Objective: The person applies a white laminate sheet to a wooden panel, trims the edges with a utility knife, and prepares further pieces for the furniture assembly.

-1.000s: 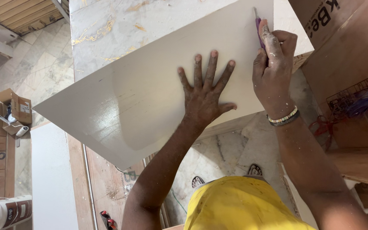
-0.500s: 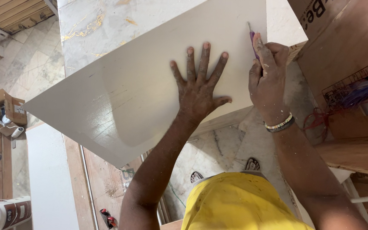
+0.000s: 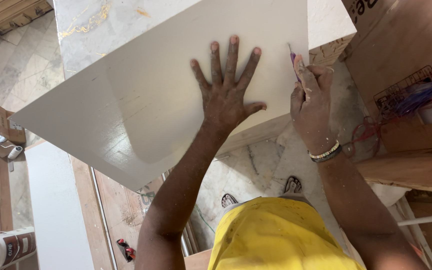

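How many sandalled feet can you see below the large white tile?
2: one sandalled foot on the marble floor left of the other sandalled foot, both just above the yellow garment, which may hide parts of them.

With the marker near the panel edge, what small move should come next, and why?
Probably bring the marker tip down onto the white panel. The right hand holds it at the panel's right edge, and the left hand lies flat, fingers spread, steadying the panel.

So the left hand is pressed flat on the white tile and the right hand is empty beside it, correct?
Not quite. The left hand is pressed flat on the white tile, but the right hand is not empty: the head view shows it holding a thin purple marking tool at the tile's right edge.
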